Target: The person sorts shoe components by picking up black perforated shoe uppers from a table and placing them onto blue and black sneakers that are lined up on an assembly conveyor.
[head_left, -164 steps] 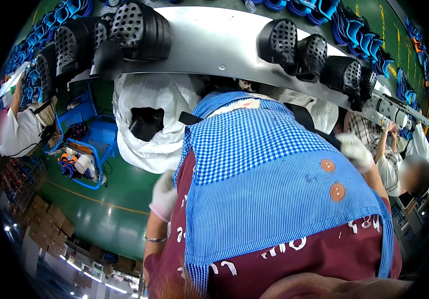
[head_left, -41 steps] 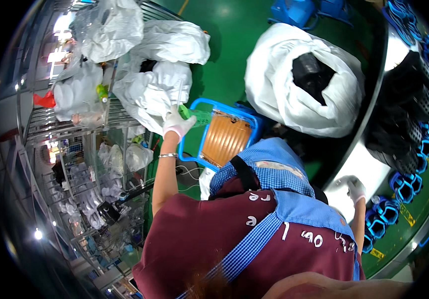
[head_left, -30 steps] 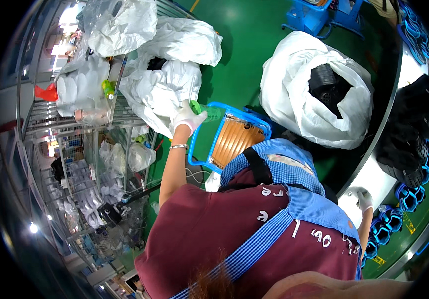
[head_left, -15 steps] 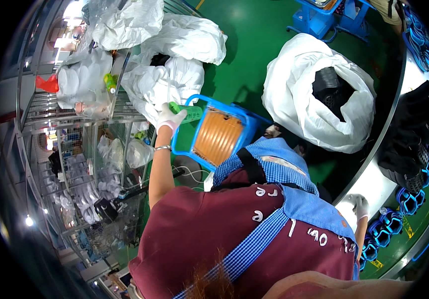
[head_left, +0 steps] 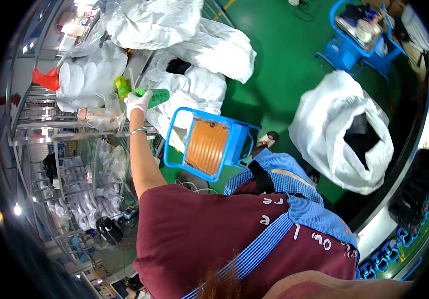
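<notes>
Green cup [head_left: 158, 97], perhaps lidded, sits at upper left, the gloved left hand [head_left: 139, 103]'s fingers curled around it near the metal rack [head_left: 35, 132]. The step seems to be holding it out beside the lime bottle [head_left: 122, 87]; the next move calls for a steady grip. The right hand's fingers cannot be made out.

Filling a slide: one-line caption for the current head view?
Gloved left hand holding a translucent green bottle near a metal rack and white sacks.
</notes>
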`<state>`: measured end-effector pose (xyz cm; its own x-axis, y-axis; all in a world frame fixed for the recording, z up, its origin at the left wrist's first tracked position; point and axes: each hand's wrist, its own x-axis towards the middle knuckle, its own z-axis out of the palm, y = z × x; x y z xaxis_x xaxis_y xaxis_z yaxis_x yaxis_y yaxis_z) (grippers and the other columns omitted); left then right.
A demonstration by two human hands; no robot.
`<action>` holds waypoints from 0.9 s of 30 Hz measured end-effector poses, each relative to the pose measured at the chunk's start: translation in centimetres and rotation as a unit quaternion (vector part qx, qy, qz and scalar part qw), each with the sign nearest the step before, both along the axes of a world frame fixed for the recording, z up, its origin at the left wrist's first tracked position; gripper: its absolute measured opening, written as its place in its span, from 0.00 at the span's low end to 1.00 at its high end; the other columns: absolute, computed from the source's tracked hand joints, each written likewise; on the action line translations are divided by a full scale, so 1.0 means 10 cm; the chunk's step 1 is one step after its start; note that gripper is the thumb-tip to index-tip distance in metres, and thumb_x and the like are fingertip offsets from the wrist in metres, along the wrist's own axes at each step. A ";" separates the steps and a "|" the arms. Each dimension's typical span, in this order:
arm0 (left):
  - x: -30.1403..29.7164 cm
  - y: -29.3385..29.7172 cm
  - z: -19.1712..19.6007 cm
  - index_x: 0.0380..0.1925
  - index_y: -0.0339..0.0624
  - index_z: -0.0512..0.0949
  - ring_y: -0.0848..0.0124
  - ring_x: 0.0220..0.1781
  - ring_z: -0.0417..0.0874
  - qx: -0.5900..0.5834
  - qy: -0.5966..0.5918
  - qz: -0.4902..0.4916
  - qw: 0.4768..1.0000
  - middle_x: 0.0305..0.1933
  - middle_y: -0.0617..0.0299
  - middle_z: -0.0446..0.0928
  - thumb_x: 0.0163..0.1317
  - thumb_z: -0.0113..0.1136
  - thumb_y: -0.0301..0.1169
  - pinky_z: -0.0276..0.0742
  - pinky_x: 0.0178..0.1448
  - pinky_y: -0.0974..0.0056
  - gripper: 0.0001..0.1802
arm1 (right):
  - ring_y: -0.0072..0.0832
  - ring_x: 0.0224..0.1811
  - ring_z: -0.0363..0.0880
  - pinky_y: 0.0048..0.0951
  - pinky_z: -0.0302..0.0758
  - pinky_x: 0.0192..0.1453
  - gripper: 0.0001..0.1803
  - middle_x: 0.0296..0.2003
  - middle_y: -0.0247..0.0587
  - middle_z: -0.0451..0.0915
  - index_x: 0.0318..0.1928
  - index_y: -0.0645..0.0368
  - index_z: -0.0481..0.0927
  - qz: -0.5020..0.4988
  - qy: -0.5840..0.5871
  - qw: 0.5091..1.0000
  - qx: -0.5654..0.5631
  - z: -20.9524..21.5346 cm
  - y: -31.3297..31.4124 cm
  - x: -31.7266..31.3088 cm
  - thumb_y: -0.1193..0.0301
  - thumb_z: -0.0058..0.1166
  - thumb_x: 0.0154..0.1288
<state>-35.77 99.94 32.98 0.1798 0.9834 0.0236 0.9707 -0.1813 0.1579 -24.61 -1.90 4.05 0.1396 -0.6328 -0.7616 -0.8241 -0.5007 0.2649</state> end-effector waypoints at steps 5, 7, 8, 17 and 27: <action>0.28 1.14 0.61 0.59 0.42 0.68 0.53 0.56 0.81 0.035 0.039 0.074 0.996 0.55 0.44 0.77 0.40 0.65 0.56 0.76 0.59 0.55 0.47 | 0.28 0.16 0.72 0.34 0.66 0.18 0.16 0.18 0.41 0.74 0.31 0.60 0.77 0.089 -0.080 0.990 0.071 0.16 1.36 -0.01 0.63 0.42 0.68; 0.32 1.60 0.63 0.59 0.43 0.68 0.52 0.56 0.81 0.033 0.038 0.080 0.996 0.56 0.44 0.76 0.41 0.64 0.55 0.76 0.59 0.54 0.46 | 0.29 0.17 0.72 0.34 0.67 0.19 0.15 0.18 0.41 0.74 0.31 0.60 0.77 0.137 -0.119 0.977 0.111 0.24 1.90 0.00 0.64 0.42 0.68; 0.34 1.79 0.59 0.59 0.43 0.68 0.52 0.56 0.81 0.034 0.051 0.086 0.994 0.56 0.44 0.76 0.41 0.64 0.55 0.76 0.59 0.54 0.45 | 0.29 0.17 0.72 0.34 0.67 0.19 0.15 0.18 0.41 0.74 0.31 0.60 0.77 0.158 -0.132 0.970 0.128 0.27 2.14 0.00 0.64 0.42 0.68; 0.40 3.03 0.40 0.64 0.44 0.66 0.51 0.60 0.78 -0.044 0.156 0.045 0.986 0.72 0.40 0.56 0.45 0.60 0.67 0.74 0.62 0.54 0.52 | 0.31 0.18 0.72 0.36 0.68 0.20 0.14 0.19 0.42 0.74 0.31 0.59 0.77 0.271 -0.173 0.928 0.188 0.44 3.48 0.16 0.64 0.43 0.66; 0.21 2.71 0.50 0.66 0.44 0.63 0.50 0.62 0.74 0.014 0.160 -0.023 0.987 0.69 0.45 0.58 0.43 0.57 0.75 0.73 0.61 0.51 0.58 | 0.34 0.20 0.73 0.37 0.68 0.22 0.12 0.21 0.43 0.75 0.31 0.59 0.76 0.297 -0.182 0.914 0.207 0.34 3.78 0.22 0.64 0.44 0.65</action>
<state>-33.63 127.09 37.95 0.2267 0.9738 -0.0147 0.9607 -0.2261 -0.1610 -22.37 35.86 7.50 0.6562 -0.0303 -0.7540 -0.3698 -0.8839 -0.2863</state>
